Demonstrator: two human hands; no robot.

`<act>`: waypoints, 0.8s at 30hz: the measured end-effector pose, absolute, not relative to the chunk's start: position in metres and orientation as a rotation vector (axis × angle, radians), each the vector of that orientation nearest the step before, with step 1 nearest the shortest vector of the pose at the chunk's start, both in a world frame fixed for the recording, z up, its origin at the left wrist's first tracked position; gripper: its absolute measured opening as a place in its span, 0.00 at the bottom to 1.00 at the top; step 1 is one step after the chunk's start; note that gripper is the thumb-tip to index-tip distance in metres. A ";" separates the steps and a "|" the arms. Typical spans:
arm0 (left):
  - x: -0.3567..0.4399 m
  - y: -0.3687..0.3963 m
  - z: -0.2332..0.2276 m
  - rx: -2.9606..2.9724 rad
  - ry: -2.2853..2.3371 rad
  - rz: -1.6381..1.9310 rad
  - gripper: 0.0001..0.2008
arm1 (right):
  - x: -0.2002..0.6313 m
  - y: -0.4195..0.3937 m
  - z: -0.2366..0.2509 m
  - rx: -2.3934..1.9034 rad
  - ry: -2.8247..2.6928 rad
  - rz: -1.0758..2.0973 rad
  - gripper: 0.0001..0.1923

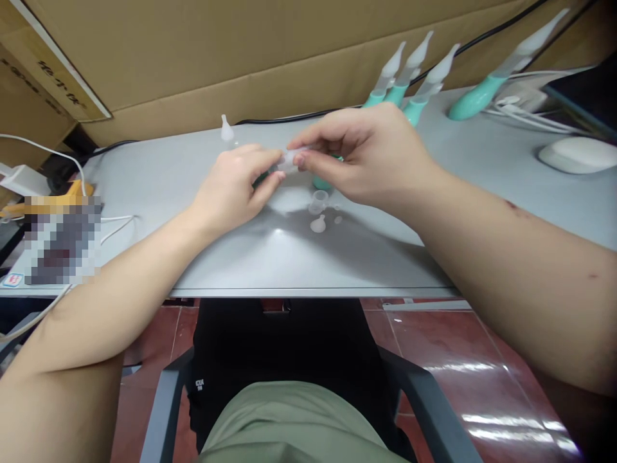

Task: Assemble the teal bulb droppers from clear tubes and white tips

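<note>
Head view: both hands (294,170) pinch a clear cap (289,161); loose tips (319,212) below, teal aspirators (409,83) behind.

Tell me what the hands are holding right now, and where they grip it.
Both hands pinch one small clear plastic piece: left hand at its left end, right hand at its right end.

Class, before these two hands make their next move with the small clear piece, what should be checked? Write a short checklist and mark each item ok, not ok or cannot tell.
1. Clear piece pinched by both hands: ok.
2. Left hand grip firm: cannot tell.
3. Right hand fingertips on the piece: ok.
4. Loose clear caps lying on the table close by: ok.
5. Teal part under the right hand fully visible: not ok.
</note>
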State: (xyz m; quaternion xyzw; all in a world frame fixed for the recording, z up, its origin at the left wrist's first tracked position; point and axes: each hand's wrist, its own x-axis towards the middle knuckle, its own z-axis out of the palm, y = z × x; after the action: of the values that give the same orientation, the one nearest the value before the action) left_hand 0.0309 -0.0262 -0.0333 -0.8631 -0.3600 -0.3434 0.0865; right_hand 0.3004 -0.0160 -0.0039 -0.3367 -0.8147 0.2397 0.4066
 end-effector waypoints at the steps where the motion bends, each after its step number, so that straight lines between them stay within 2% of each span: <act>1: 0.032 -0.025 -0.033 -2.578 -1.094 -1.053 0.15 | 0.300 -0.016 -0.005 -0.850 -2.040 0.598 0.11; 6: 0.034 -0.013 -0.041 -2.639 -1.133 -1.320 0.13 | 0.302 -0.008 -0.010 -0.753 -2.020 0.474 0.31; 7: 0.033 -0.008 -0.044 -2.661 -1.120 -1.382 0.12 | 0.304 -0.005 -0.010 -0.736 -2.012 0.444 0.33; 12: 0.034 0.018 -0.054 -2.731 -1.230 -1.507 0.04 | 0.318 0.010 -0.007 -0.848 -1.949 0.337 0.20; 17: 0.039 0.033 -0.058 -2.663 -1.437 -1.454 0.09 | 0.321 0.015 -0.009 -0.879 -1.987 0.246 0.19; 19: 0.038 0.035 -0.061 -2.650 -1.485 -1.375 0.14 | 0.320 0.014 -0.010 -0.832 -2.014 0.210 0.19; 22: 0.034 0.037 -0.065 -2.670 -1.524 -1.268 0.33 | 0.318 0.010 -0.009 -0.760 -2.033 0.193 0.20; 24: 0.032 0.039 -0.065 -2.664 -1.536 -1.215 0.42 | 0.316 0.005 -0.005 -0.805 -2.030 0.247 0.17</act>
State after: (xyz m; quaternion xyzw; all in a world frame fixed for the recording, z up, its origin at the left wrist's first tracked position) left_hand 0.0318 0.0394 -0.0651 -0.8029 -0.4630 -0.3663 -0.0825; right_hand 0.3159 0.0047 -0.0053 -0.3263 -0.8228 0.1001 0.4544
